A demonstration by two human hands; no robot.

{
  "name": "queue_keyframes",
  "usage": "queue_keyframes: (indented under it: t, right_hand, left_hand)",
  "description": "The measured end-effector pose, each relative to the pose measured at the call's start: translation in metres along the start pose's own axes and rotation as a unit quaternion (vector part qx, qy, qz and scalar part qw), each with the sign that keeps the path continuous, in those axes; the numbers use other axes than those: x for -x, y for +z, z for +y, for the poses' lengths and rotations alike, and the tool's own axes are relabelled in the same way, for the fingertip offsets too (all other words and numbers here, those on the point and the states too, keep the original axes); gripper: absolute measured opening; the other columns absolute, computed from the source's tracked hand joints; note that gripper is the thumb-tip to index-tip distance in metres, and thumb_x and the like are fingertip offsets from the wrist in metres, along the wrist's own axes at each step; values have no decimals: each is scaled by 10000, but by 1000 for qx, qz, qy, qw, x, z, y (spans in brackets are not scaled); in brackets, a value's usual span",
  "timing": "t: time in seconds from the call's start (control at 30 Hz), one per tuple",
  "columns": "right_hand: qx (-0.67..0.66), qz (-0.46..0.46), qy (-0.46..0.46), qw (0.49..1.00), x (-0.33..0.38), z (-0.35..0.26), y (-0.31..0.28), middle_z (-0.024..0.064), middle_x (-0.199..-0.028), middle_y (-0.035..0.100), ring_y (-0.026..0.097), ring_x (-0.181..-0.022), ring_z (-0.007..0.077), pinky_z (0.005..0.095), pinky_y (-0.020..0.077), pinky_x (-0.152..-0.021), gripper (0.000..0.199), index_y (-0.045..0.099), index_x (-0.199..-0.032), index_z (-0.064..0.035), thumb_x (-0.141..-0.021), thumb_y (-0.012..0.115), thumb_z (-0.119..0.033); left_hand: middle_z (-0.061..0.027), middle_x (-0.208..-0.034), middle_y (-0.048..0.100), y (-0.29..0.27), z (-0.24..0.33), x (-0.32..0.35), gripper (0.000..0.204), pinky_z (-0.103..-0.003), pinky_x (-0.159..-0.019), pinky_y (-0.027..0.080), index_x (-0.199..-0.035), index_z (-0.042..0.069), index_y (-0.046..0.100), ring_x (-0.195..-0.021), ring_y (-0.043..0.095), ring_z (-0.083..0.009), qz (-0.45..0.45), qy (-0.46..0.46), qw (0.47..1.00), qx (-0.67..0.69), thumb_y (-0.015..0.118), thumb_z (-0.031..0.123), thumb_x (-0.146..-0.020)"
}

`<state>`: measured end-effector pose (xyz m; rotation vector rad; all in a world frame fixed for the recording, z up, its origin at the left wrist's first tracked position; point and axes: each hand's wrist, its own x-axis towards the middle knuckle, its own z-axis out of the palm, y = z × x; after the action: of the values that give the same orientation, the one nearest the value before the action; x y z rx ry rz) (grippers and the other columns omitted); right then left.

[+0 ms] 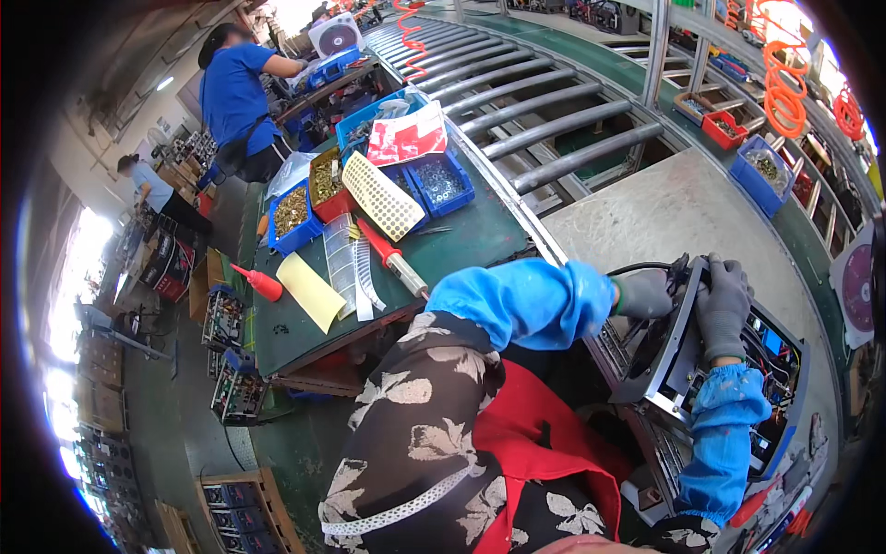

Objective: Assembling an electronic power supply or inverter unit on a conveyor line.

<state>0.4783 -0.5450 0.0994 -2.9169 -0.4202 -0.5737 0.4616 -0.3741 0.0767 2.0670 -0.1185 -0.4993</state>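
A person in grey gloves and blue sleeve covers works on an open metal chassis (683, 369) that stands tilted on a grey slab (664, 222).

The right hand (723, 305) lies over the chassis's top edge, its fingers (715, 277) curled down and clamped on the frame. The left hand (643, 294) presses against the chassis's near left face, just beside the right fingers; its fingers are bent, but whether they grip anything cannot be told. A black cable (646, 269) loops over the chassis top, between the two hands. Below the right fingers, inside the open chassis, sit circuit boards and coloured wiring (775, 355).

Well to the left of the left fingers lies a green bench (295, 323). On it, nearest the hand, is a red-handled screwdriver (392, 256). Farther off are clear strips (351, 268), a yellow sheet (311, 291), a red nozzle bottle (258, 282), a perforated cream plate (383, 196), and blue and red bins of small parts (441, 182).

Beyond the fingers, away from the person, runs a roller conveyor (535, 102). Orange coiled hoses (784, 83) hang far above the right hand. At the far upper left, another person in a blue shirt (235, 92) stands at the bench.
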Motion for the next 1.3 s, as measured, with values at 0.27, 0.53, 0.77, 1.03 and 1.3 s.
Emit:
queue_keyframes:
  t: [0.27, 0.53, 0.77, 1.03, 1.3]
  right_hand:
    - [-3, 17, 13, 1000, 5, 8, -6, 117, -1077, 607, 585, -1042, 307, 421, 434, -892, 430, 651, -1205, -127, -784, 701, -204]
    - [-22, -1, 18, 1000, -1, -7, 3, 107, -1096, 606, 580, -1042, 323, 441, 447, -917, 418, 659, -1162, -148, -752, 707, -213]
    - [-11, 29, 20, 999, 0, 8, 2, 97, -1049, 629, 602, -1044, 282, 433, 435, -920, 330, 676, -1109, -163, -801, 664, -280]
    - [-130, -33, 37, 990, 1, -6, 4, 122, -1021, 619, 612, -961, 334, 440, 483, -823, 327, 672, -1077, -127, -784, 708, -266]
    - [-9, 31, -6, 999, 5, -2, 0, 103, -1052, 609, 587, -1014, 300, 423, 432, -893, 439, 651, -1201, -123, -766, 702, -163]
  left_hand:
    - [-193, -804, 665, -2, 14, -3, 212, -392, -700, 561, -851, -20, 655, -768, 693, -315, -39, 85, 992, -89, 677, 166, -752]
    - [-218, -958, 678, 16, -43, -26, 438, -472, -739, 546, -1229, 96, 598, -859, 674, -382, 166, 152, 967, -116, 606, 116, -791]
    - [-141, -750, 655, -7, 5, -17, 269, -357, -511, 544, -1020, -64, 612, -592, 664, -233, -165, -49, 973, 153, 600, 13, -763]
    - [-222, -1054, 671, 22, -51, -31, 523, -427, -862, 532, -1270, 64, 574, -944, 666, -345, 185, 274, 937, -108, 699, 196, -779]
    - [-202, -691, 651, -16, 11, 9, 228, -379, -506, 533, -784, -62, 632, -588, 679, -280, -92, -11, 994, 52, 618, 164, -758]
